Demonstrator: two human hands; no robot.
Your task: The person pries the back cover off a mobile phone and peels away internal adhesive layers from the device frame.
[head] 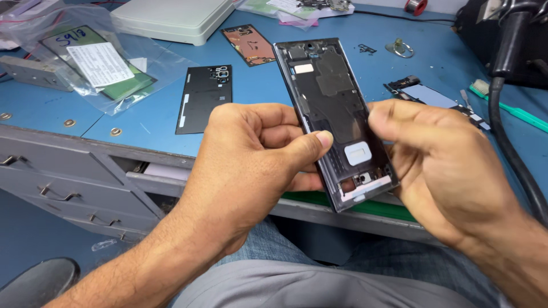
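The left hand (251, 165) sat closest, clamped on the left edge of an opened phone frame (334, 120) with its thumb across the inner face. The right hand (445, 165), blurred, pinched the frame's right edge. The frame was held above the worktop (142, 122), a back cover (204, 98) lying beyond the left hand. The step looked like inspection; any next move would call for a steady grip
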